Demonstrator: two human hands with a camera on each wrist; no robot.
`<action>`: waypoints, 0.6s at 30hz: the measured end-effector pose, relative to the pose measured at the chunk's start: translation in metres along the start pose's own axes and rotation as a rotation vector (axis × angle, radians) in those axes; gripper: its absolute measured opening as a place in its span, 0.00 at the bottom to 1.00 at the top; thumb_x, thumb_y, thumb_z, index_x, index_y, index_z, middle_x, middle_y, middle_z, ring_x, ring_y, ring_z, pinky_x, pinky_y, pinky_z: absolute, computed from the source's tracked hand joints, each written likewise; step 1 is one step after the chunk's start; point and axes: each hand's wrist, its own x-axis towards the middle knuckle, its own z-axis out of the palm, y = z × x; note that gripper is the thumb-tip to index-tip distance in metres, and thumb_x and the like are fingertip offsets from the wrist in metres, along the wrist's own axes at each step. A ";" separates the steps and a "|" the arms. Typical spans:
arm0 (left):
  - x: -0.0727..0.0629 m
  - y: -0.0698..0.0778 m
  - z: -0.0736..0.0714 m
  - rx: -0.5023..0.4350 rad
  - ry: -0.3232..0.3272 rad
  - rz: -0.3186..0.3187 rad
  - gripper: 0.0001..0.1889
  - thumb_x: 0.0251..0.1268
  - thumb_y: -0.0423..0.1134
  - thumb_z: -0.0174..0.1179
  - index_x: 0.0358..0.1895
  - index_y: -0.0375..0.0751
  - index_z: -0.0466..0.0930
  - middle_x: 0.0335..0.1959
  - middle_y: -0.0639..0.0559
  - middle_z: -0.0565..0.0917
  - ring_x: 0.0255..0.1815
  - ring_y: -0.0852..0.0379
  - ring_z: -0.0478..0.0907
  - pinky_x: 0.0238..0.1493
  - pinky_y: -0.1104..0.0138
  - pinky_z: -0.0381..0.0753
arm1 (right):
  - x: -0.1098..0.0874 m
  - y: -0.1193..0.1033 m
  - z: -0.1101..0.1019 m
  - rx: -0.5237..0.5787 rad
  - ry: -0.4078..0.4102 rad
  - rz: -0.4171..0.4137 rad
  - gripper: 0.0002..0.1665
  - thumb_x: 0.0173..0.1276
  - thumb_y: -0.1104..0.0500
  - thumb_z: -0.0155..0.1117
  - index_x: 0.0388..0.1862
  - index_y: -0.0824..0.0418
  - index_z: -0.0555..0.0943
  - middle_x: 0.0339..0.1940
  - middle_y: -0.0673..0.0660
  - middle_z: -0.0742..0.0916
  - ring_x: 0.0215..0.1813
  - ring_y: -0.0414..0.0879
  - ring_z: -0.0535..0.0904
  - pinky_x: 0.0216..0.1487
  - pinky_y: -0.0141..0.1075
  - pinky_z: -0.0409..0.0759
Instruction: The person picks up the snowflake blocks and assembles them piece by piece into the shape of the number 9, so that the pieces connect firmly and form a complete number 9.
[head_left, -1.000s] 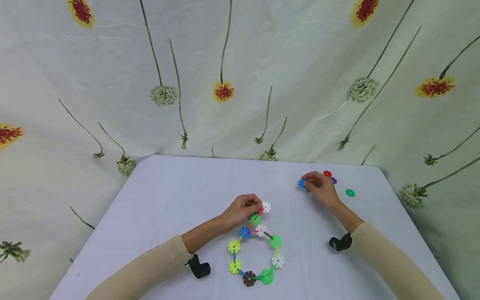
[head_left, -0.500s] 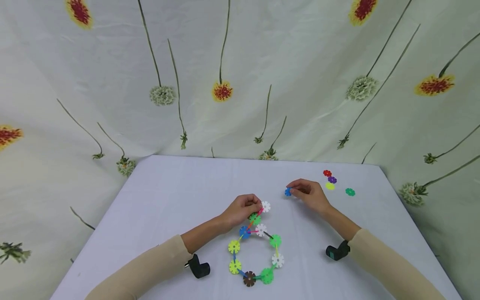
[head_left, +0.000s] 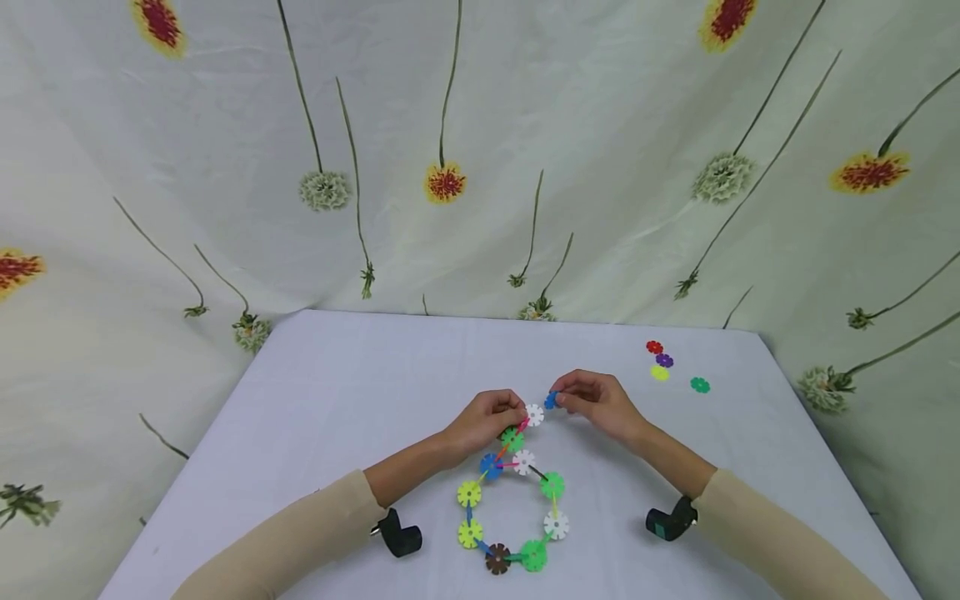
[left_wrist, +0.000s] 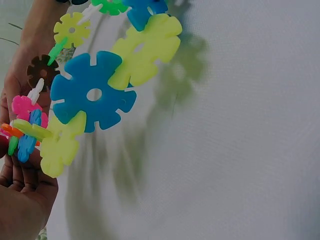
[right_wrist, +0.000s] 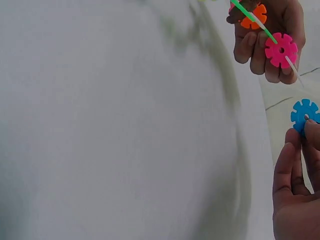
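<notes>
My left hand [head_left: 483, 423] pinches the upper end of a chain of notched snowflake discs, near a green disc [head_left: 512, 439]. The chain's lower part forms a ring, with a brown disc [head_left: 497, 559] at its near side. A white disc [head_left: 534, 415] ends the chain just past my left fingertips. My right hand [head_left: 600, 404] pinches a single blue snowflake disc [right_wrist: 303, 114] between thumb and fingers, close to that white disc. In the right wrist view, a small gap separates the blue disc from the chain's pink disc [right_wrist: 281, 50]. Larger blue and yellow discs hang close to the left wrist camera.
Loose red [head_left: 655, 347], purple [head_left: 664, 360], yellow [head_left: 660, 373] and green [head_left: 700, 385] discs lie at the back right of the white table [head_left: 375, 358]. A flower-printed cloth [head_left: 615, 125] hangs behind. Black wrist cameras [head_left: 399, 535] stick out from both sleeves.
My right hand has carried the blue disc leftward and toward me, from near the loose discs to beside the chain's white end disc. My left hand and the chain have hardly moved.
</notes>
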 end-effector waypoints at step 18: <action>-0.001 0.000 0.002 0.008 0.001 0.031 0.11 0.82 0.40 0.58 0.50 0.34 0.82 0.36 0.55 0.81 0.37 0.60 0.75 0.42 0.72 0.75 | -0.003 -0.009 0.011 0.056 -0.061 -0.043 0.12 0.81 0.62 0.64 0.57 0.66 0.85 0.52 0.71 0.89 0.50 0.54 0.89 0.52 0.34 0.88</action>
